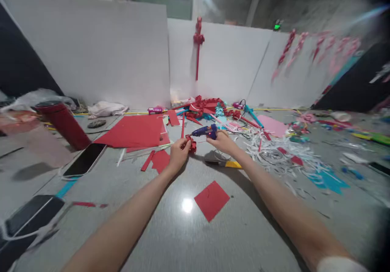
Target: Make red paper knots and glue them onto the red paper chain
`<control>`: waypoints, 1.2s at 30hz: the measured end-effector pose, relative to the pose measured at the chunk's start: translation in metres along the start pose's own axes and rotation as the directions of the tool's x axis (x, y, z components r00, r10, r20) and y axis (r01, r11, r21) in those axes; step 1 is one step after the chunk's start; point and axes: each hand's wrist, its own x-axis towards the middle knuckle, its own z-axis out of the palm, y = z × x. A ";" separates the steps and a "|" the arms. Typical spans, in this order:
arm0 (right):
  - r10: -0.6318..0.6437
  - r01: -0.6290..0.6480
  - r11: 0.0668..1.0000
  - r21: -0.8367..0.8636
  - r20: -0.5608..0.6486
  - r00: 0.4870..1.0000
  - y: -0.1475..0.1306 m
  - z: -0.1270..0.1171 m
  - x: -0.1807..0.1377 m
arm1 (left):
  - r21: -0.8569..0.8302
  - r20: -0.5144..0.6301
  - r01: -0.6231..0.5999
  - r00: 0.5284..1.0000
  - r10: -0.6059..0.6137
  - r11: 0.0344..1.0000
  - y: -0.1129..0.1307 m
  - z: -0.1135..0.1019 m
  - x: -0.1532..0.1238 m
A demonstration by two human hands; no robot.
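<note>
Pinching: our left grip [178, 152] has its fingertips closed on the edge of one red flower [192, 146], which sits at their far right side.
Glue gun: one, blue [203, 131], with our right grip [223, 142] wrapped round its handle; the nozzle points left, at the flower's top, and we cannot tell whether it touches.
Red strip: one long one [183, 126] just beyond our left grip; we cannot tell if it joins the flower.
Red square: one [211, 201], flat, between our forearms and nearer to us than the flower.
Cutter: one, with a yellow handle [234, 164], lying below our right grip.
Red sheets: at least two overlapping, the large one [134, 131] left of our left grip.
Phones: two that we can make out, one at left [85, 160] and one at the right edge [380, 168].
Tumbler: one, red [65, 125], behind the left phone.
Pink sheet: one [271, 125], beyond a heap of white shreds [265, 146] too tangled for us to count.
Table: grey and smooth [164, 231], with one bright light reflected before us.
White panels: standing along the far side [91, 52]; one red ornament [198, 40] hangs near the middle, and about six red and pink hangings [286, 50], blurred, at right.
Room: bare grey wall [317, 9] above the panels, with one small green light [277, 27].
</note>
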 end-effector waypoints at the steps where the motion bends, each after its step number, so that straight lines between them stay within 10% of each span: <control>1: -0.005 0.005 1.000 0.002 0.007 1.000 0.000 -0.001 0.000 | -0.003 0.000 0.006 1.000 -0.006 1.000 0.000 0.000 0.000; 20: 0.066 -0.040 0.987 0.158 -0.163 0.984 -0.001 0.003 -0.004 | -0.175 0.039 0.067 0.997 -0.061 0.982 -0.001 -0.002 0.003; 36: 0.212 -0.155 0.866 0.476 -0.069 0.975 -0.002 0.005 -0.008 | -0.018 0.016 -0.195 0.981 0.196 0.981 0.008 -0.004 0.000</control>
